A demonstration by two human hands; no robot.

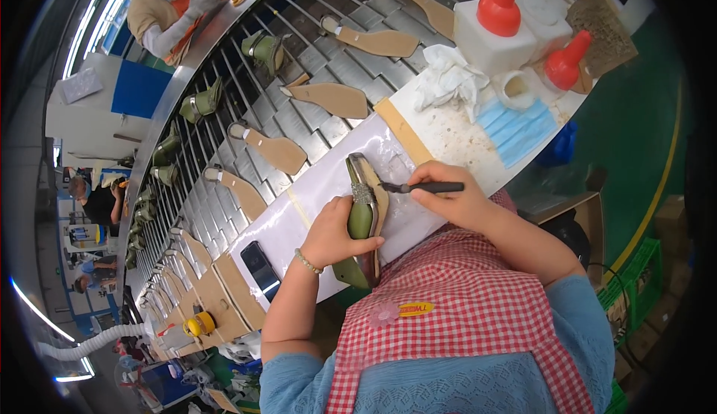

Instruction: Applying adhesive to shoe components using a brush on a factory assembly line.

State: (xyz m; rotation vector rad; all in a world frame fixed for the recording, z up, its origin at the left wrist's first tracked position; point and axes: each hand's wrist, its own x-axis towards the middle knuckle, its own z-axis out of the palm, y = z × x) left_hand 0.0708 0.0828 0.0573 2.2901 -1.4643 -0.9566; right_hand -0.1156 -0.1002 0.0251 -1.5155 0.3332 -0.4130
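While the left hand (332, 235) grips the olive-green shoe (364, 216) sole-up over the counter (328, 182), the right hand (448, 197), just right of the shoe, pinches a brush (422, 187) on its insole: gluing underway, I'd say; steady strokes needed next.

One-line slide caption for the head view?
Left hand grips an olive-green shoe while right hand brushes its insole beside a conveyor.

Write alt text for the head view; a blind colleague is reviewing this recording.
A person's left hand grips an olive-green high-heeled shoe on a plastic-covered workbench, while the right hand touches a dark-handled brush to its tan insole. Beyond runs a slatted metal conveyor carrying tan insoles and green shoes; red-capped white bottles stand at right.
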